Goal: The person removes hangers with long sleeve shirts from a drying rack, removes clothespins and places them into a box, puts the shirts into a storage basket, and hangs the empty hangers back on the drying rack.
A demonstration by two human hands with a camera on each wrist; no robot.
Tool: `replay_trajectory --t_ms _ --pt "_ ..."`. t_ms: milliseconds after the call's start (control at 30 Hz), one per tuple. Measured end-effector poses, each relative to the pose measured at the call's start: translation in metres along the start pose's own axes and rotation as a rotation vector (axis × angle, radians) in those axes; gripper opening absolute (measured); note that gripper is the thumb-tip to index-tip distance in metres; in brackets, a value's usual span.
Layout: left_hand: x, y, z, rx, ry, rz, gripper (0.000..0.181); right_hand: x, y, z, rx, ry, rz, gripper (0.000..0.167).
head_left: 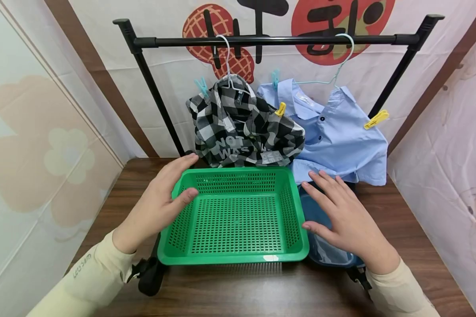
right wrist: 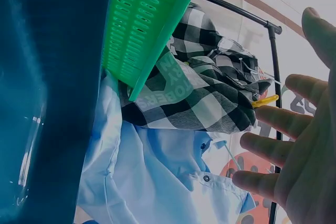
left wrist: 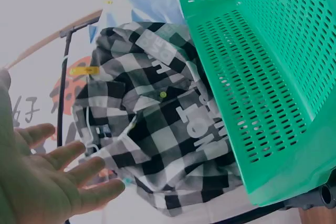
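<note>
A green basket [head_left: 238, 224] with nothing in it lies between the two hands. The left hand [head_left: 158, 200] is over its left rim, fingers extended and apart, holding nothing; in the left wrist view this hand [left wrist: 58, 182] shows its palm. Over the basket's right side and a blue container [head_left: 327, 246] is the right hand [head_left: 341, 215], fingers spread, likewise holding nothing; the right wrist view shows it [right wrist: 299, 135] too. Behind the basket hang a black-and-white checked shirt [head_left: 242, 127] and a light blue shirt [head_left: 341, 136]. Whether either hand touches the basket I cannot tell.
A black rack [head_left: 273, 41] stands at the back, with both shirts on hangers. Yellow pegs [head_left: 377, 119] and light blue pegs [head_left: 202, 86] are clipped on the clothes and hangers. The wooden table [head_left: 238, 290] is bordered by printed cloth walls [head_left: 440, 154].
</note>
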State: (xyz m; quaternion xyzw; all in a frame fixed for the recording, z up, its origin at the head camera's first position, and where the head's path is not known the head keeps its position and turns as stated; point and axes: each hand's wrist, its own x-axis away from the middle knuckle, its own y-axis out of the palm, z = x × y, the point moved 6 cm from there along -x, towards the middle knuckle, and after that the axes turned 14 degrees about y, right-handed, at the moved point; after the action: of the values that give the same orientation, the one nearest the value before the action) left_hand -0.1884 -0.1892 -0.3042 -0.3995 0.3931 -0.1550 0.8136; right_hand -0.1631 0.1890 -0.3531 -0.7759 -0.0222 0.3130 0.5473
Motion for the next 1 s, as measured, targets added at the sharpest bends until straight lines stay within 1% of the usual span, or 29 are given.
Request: replay_trajectory --t_ms 100,200,233,300,367,433,500,600,667,700,800,933,1000 --pt "-0.002 -0.002 -0.011 0.114 -0.059 0.043 0.057 0.0 0.0 0.0 -0.011 -0.001 0.017 0.083" --pt "-0.003 -0.004 -0.021 0.206 -0.148 0.066 0.049 0.0 -0.001 0.001 -0.022 -0.001 0.035 0.082" --pt "-0.004 -0.005 -0.025 0.227 -0.175 0.077 0.047 0.0 -0.001 0.002 -0.028 0.003 0.033 0.081" --pt "-0.005 -0.007 -0.03 0.235 -0.218 0.096 0.046 0.0 -0.001 0.003 -0.043 0.011 0.028 0.08" --pt "-0.008 -0.011 -0.035 0.235 -0.243 0.121 0.046 -0.001 -0.001 0.004 -0.06 0.022 0.021 0.079" --pt "-0.012 -0.014 -0.039 0.24 -0.25 0.154 0.046 -0.001 -0.001 0.005 -0.077 0.03 0.019 0.078" --pt "-0.017 -0.018 -0.044 0.259 -0.253 0.187 0.046 -0.002 -0.001 0.006 -0.093 0.039 0.023 0.077" --pt "-0.023 -0.024 -0.054 0.306 -0.279 0.241 0.047 -0.002 0.0 0.008 -0.112 0.056 0.03 0.075" --pt "-0.027 -0.029 -0.062 0.353 -0.307 0.287 0.049 -0.003 0.0 0.009 -0.126 0.071 0.039 0.074" --pt "-0.029 -0.031 -0.066 0.362 -0.321 0.313 0.05 -0.003 0.001 0.01 -0.13 0.077 0.045 0.074" --pt "-0.035 -0.039 -0.079 0.397 -0.351 0.415 0.051 -0.003 0.001 0.011 -0.143 0.096 0.058 0.073" --pt "-0.045 -0.05 -0.099 0.405 -0.365 0.546 0.053 -0.003 0.002 0.012 -0.15 0.11 0.07 0.071" --pt "-0.05 -0.054 -0.109 0.401 -0.376 0.597 0.054 -0.003 0.002 0.013 -0.154 0.119 0.075 0.071"
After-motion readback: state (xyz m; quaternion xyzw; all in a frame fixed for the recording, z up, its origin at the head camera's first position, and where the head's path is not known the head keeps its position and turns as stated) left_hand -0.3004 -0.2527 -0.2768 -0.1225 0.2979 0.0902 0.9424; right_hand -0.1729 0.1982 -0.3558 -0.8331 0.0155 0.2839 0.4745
